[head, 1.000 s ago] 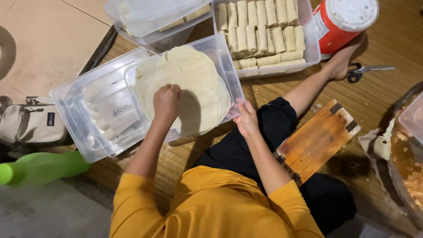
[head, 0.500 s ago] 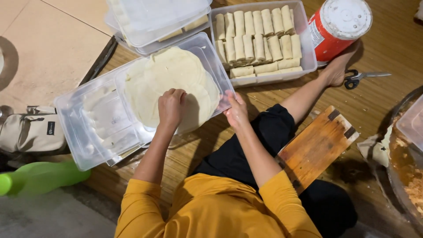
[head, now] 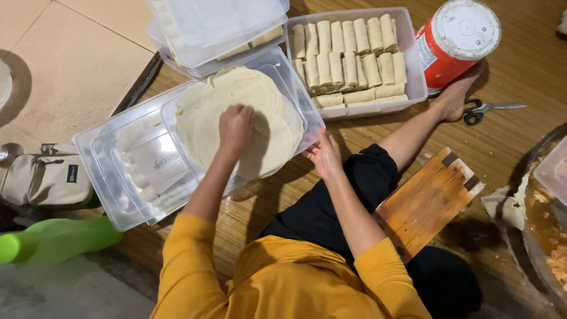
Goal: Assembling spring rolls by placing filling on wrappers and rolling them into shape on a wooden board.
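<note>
Wrappers (head: 260, 118), thin, round, pale; left hand (head: 235, 127) pinching one.

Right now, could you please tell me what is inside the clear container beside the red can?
The clear container holds pale wrapped rolls in tight rows. Anything beneath that top layer is covered.

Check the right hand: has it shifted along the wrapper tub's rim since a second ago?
Yes. The right hand has slid down the tub edge to its near corner, away from the tray of rolls.
</note>
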